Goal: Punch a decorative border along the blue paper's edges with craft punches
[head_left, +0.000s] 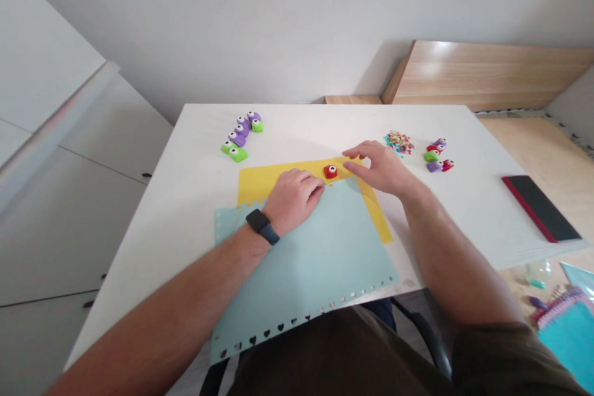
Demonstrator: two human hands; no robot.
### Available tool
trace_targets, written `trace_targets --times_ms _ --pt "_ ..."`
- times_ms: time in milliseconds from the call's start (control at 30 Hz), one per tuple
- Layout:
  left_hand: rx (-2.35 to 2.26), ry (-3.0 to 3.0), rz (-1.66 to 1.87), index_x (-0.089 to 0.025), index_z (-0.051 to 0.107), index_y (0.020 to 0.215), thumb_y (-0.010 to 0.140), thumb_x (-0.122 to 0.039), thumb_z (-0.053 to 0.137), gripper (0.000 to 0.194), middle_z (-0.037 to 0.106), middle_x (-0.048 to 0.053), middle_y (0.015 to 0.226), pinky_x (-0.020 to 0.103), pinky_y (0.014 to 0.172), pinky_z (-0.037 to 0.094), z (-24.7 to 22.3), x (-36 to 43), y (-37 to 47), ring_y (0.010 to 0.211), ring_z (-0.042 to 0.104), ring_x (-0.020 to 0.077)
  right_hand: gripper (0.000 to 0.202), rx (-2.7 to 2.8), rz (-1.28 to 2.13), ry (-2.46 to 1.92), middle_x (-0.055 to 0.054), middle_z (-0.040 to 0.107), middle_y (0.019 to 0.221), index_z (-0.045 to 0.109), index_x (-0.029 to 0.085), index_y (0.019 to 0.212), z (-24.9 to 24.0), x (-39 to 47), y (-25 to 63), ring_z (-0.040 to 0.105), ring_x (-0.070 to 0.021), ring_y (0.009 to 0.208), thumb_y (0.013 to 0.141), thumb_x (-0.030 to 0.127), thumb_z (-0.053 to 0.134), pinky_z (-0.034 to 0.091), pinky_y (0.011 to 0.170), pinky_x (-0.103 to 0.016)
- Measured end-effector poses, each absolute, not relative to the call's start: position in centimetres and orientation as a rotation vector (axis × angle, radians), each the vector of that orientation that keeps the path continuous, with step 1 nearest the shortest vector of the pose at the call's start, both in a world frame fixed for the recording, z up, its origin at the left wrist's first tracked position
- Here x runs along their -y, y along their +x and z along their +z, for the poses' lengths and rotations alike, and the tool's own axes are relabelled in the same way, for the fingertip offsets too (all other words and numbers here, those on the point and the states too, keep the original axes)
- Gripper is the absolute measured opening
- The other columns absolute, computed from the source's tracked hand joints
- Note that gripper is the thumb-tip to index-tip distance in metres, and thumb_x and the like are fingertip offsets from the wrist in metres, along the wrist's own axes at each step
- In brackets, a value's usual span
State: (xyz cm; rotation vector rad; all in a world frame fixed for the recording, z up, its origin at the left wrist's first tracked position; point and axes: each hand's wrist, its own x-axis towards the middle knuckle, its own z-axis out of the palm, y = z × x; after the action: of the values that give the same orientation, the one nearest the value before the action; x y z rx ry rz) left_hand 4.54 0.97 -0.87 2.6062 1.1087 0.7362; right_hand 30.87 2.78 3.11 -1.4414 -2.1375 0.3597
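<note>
A light blue sheet of paper [343,241], with small shapes punched along its edges, overlaps a yellow sheet [260,182] on the table. My left hand [294,198], wearing a dark watch, rests on the blue sheet's far edge with its fingers bent and close together, holding it. A red craft punch [330,171] with an eye-like button sits at that edge, just right of my left fingertips. Right of the punch, my right hand [378,167] hovers with thumb and fingers apart, holding nothing.
Several purple and green punches [239,134] stand at the table's far left. Colourful paper bits [399,143] lie in a pile at the right, beside more punches [436,158]. A black-and-red flat object [541,209] lies at the right edge.
</note>
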Motion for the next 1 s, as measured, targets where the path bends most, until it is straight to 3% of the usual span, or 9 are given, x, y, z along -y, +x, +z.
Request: trace_targets --times_ms 133,367,1000 --pt "-1.117 2.598 0.733 -0.020 0.076 0.105 0.105 -0.028 0.058 0.018 0.075 0.008 0.101 0.042 0.090 0.049 -1.0 -1.1 4.5 0.097 0.066 0.0246 0.027 2.240 0.324 -1.282 -0.010 0.080 0.116 0.081 0.022 0.120 2.0 -2.3 28.8 0.070 -0.0252 0.110 0.099 0.037 0.069 0.048 0.105 -0.042" --pt "-1.112 2.579 0.726 -0.020 0.075 0.104 0.106 -0.028 0.058 0.018 0.077 0.007 0.101 0.042 0.089 0.049 -1.1 -1.3 4.5 0.097 0.067 0.0246 0.019 2.275 0.361 -1.228 -0.007 0.082 0.112 0.082 0.023 0.109 1.8 -2.5 28.6 0.072 -0.0231 0.105 0.102 0.029 0.066 0.049 0.103 -0.041" --pt "-1.127 2.542 0.707 -0.019 0.076 0.104 0.105 -0.025 0.059 0.017 0.079 0.007 0.100 0.042 0.090 0.052 -0.7 -1.8 4.1 0.096 0.070 0.0246 0.020 2.241 0.415 -1.220 -0.005 0.082 0.113 0.084 0.027 0.110 2.2 -2.1 28.7 0.072 -0.0240 0.107 0.101 0.030 0.066 0.052 0.104 -0.042"
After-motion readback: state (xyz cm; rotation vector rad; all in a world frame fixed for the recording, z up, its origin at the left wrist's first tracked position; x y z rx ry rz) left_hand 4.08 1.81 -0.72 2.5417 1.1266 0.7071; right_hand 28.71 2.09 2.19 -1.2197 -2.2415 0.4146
